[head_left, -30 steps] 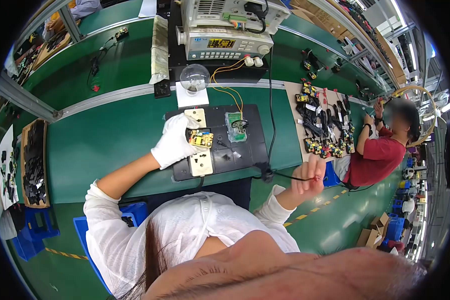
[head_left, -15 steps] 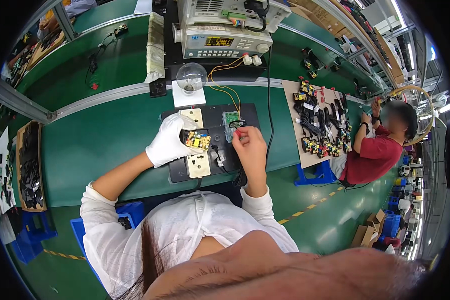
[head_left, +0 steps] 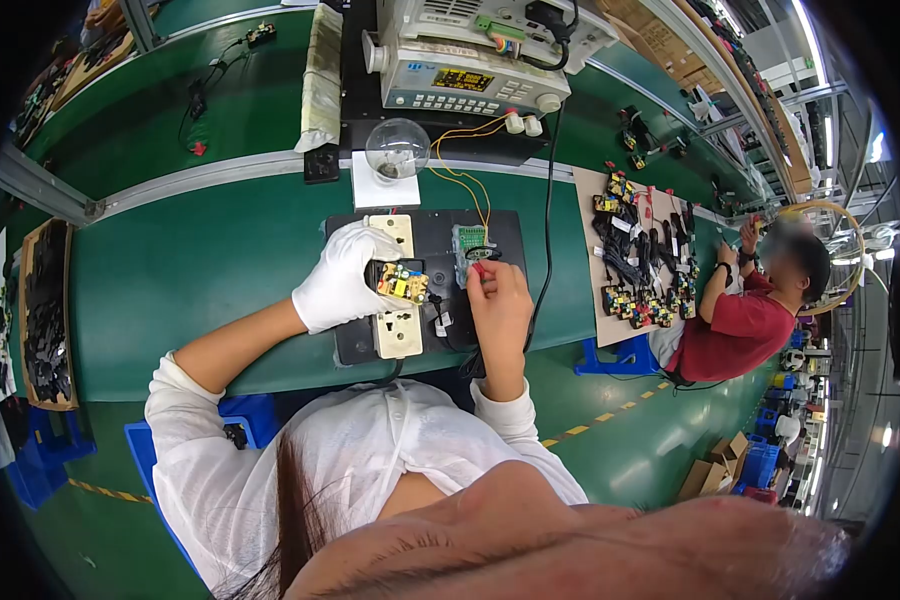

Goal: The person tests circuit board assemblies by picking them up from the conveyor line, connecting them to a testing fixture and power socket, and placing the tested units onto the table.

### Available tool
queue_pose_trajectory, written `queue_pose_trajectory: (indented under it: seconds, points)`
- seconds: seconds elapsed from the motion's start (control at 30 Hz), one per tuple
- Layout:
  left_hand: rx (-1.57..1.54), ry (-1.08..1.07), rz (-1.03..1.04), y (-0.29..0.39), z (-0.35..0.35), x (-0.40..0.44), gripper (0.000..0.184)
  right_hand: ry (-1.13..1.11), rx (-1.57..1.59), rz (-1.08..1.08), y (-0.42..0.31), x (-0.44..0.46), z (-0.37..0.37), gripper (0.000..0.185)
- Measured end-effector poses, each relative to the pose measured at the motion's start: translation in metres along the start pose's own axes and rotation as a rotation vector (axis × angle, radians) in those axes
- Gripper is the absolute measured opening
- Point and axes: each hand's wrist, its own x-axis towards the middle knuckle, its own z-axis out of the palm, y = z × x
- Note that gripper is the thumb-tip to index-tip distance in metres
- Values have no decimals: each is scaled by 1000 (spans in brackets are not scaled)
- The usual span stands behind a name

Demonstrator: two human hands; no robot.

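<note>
My left hand (head_left: 345,277), in a white glove, is closed on a small yellow circuit board (head_left: 403,284) in a black housing, over the cream socket strip (head_left: 398,335). My bare right hand (head_left: 500,300) pinches a red connector (head_left: 484,270) at the lower edge of the green terminal board (head_left: 472,241). Both the strip and the terminal board are on a black base plate (head_left: 437,235). Yellow wires run up from the terminal board. A black cable with a white label lies between my hands.
Behind the plate stand a glass bulb (head_left: 397,149) and a stacked test instrument (head_left: 470,85). Several boards with cables lie on a brown sheet (head_left: 585,185) to the right, near a co-worker in red (head_left: 745,322). A tray of black parts (head_left: 68,320) is at left.
My right hand has come from the right, off the table's front edge, to the terminal board with the red connector. My left hand still holds the circuit board. The whole view has shifted slightly.
</note>
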Motion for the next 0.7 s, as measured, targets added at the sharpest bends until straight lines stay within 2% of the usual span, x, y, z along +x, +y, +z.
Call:
queue_pose_trajectory:
  seconds: [0.7]
  points:
    - [12,9,4,-1,1,-3,63,-71,-52,1,4,7,-5,20]
